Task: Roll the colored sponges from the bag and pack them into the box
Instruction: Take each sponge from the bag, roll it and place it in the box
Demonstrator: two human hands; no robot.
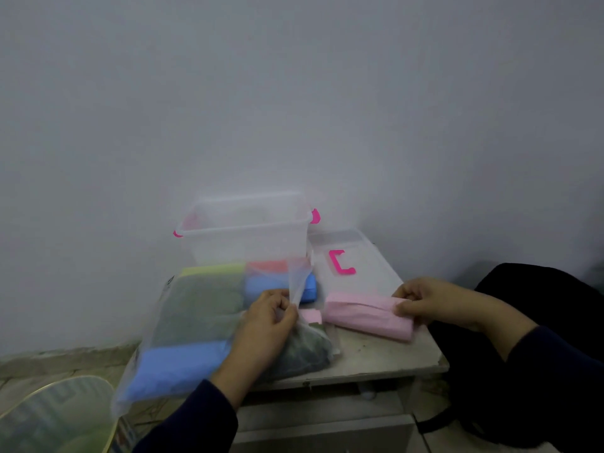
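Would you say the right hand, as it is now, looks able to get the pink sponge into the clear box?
Probably yes: the right hand already grips the rolled pink sponge, and the clear box stands open-topped behind the bag, with nothing between.

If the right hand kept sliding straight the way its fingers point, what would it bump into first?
The right hand points leftward along the pink roll it holds; next in line looks like the bag and left hand, though depth is unclear.

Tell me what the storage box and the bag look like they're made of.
Storage box: apparently rigid clear plastic, since the wall shows through, with glossy pink clips. Bag: thin, soft, translucent plastic film; it creases in the left hand and the sponges' colours show through.
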